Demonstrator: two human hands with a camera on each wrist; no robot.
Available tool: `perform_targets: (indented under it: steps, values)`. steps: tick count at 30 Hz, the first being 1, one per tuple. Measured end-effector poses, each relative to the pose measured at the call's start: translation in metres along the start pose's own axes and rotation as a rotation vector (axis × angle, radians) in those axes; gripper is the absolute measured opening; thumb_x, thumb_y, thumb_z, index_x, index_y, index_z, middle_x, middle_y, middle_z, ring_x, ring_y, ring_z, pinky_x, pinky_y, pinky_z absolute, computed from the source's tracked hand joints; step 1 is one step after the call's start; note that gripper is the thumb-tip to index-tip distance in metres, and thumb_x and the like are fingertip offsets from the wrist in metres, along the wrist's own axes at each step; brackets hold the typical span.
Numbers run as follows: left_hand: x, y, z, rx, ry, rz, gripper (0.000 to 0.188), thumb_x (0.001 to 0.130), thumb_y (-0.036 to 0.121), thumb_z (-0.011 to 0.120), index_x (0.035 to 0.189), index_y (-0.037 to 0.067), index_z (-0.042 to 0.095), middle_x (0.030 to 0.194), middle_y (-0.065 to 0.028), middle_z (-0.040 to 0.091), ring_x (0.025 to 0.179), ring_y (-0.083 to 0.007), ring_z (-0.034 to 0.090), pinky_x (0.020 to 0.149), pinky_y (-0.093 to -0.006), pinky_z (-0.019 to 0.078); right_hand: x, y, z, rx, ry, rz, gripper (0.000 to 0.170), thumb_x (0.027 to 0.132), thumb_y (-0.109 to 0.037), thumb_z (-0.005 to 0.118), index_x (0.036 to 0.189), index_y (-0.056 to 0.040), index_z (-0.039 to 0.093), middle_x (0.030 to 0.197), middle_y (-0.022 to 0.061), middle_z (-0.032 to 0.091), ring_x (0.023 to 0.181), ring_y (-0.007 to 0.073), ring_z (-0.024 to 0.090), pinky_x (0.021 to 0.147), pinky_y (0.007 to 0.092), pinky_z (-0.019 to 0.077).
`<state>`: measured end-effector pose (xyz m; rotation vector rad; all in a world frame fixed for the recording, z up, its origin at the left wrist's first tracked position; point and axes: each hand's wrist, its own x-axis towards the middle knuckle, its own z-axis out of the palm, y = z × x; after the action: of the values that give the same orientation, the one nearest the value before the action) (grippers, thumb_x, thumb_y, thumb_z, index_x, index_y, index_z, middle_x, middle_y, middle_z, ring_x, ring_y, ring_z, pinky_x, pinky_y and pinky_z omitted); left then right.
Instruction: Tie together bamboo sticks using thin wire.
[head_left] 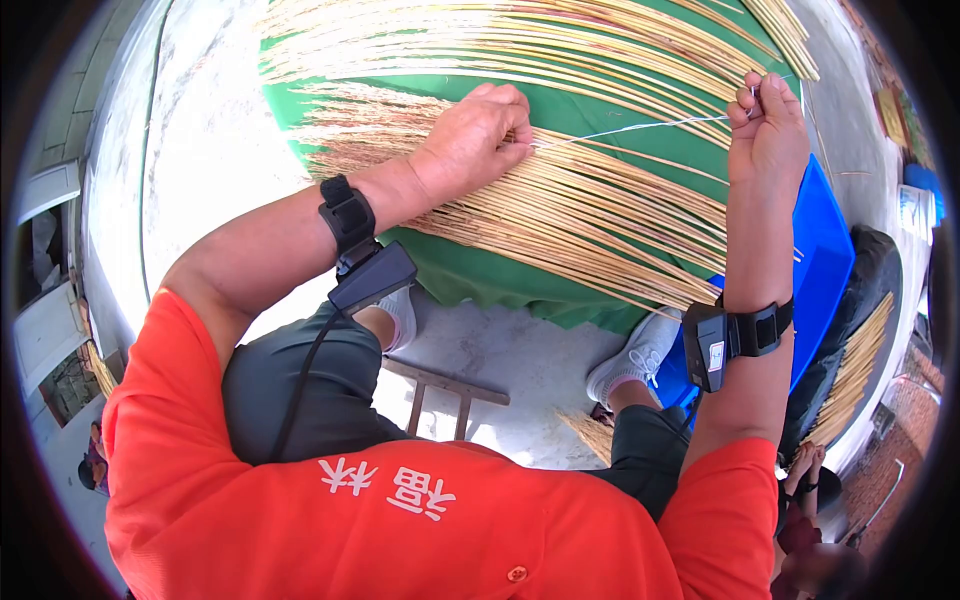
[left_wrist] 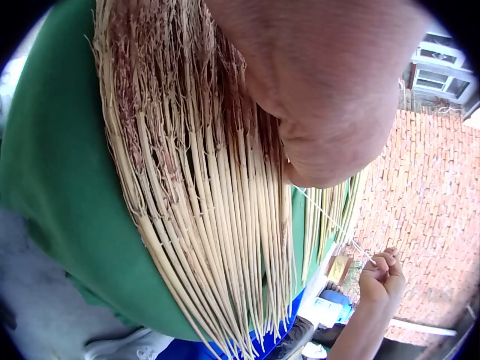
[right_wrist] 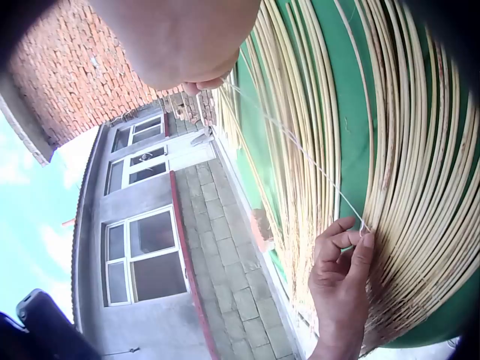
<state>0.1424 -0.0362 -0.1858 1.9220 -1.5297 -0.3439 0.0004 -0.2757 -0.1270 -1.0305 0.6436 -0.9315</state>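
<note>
A white string (head_left: 640,126) runs taut between the two hands. My left hand (head_left: 475,135) pinches one end of it low over a fanned row of dry broom stalks (head_left: 610,205), just below their brushy heads (head_left: 365,115). In the right wrist view the left thumb and forefinger (right_wrist: 364,247) meet on the string at the row's edge. Raised past the stalks' thin ends, my right hand (head_left: 768,130) grips the other end with curled fingers. The left wrist view shows the stalks (left_wrist: 202,202) lying side by side, partly hidden by the left hand.
A green cloth (head_left: 470,270) covers the work surface. More long stalks (head_left: 560,50) lie along its far side. At the right stand a blue bin (head_left: 825,270) and a black-rimmed container with stalks (head_left: 855,370). A metal frame (head_left: 445,385) is between the feet.
</note>
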Motion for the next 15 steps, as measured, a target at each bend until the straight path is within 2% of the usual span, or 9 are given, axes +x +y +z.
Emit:
perform_targets:
  steps: [5,8,13,15]
  values:
    - [-0.001,0.002,-0.001,0.047,-0.038,-0.022,0.013,0.070,0.009,0.065,0.072,0.005,0.052,0.095,-0.0095,0.054,0.089,-0.0284,0.050,0.076,-0.0346,0.0420,0.006,-0.021,-0.027,-0.066,0.053,-0.024,0.007,0.087,-0.007,0.051,0.088,-0.0002,0.048,0.078,0.0093,0.056,0.058,0.0109,0.047,0.046,0.0216,0.0378]
    - [-0.002,0.002,0.000,0.063,-0.042,-0.020,0.013,0.070,0.009,0.064,0.073,0.005,0.052,0.095,-0.0094,0.054,0.089,-0.0283,0.050,0.076,-0.0348,0.0419,0.011,-0.042,-0.046,-0.076,0.008,-0.080,0.004,0.086,-0.004,0.050,0.088,-0.0002,0.049,0.079,0.0104,0.056,0.058,0.0120,0.047,0.047,0.0219,0.0366]
    - [-0.002,0.002,0.000,0.083,-0.048,-0.010,0.012,0.071,0.009,0.063,0.075,0.005,0.052,0.095,-0.0091,0.054,0.089,-0.0279,0.050,0.076,-0.0345,0.0419,0.010,-0.074,-0.046,-0.108,-0.036,-0.136,0.005,0.086,-0.003,0.051,0.087,0.0013,0.050,0.080,0.0111,0.056,0.059,0.0122,0.046,0.048,0.0221,0.0358]
    - [-0.002,0.002,0.000,0.081,-0.066,-0.016,0.012,0.071,0.009,0.063,0.075,0.005,0.052,0.095,-0.0090,0.054,0.089,-0.0278,0.050,0.076,-0.0343,0.0419,0.007,-0.085,-0.040,-0.088,-0.134,-0.169,0.007,0.086,-0.004,0.050,0.087,0.0022,0.050,0.082,0.0113,0.055,0.060,0.0119,0.044,0.049,0.0216,0.0351]
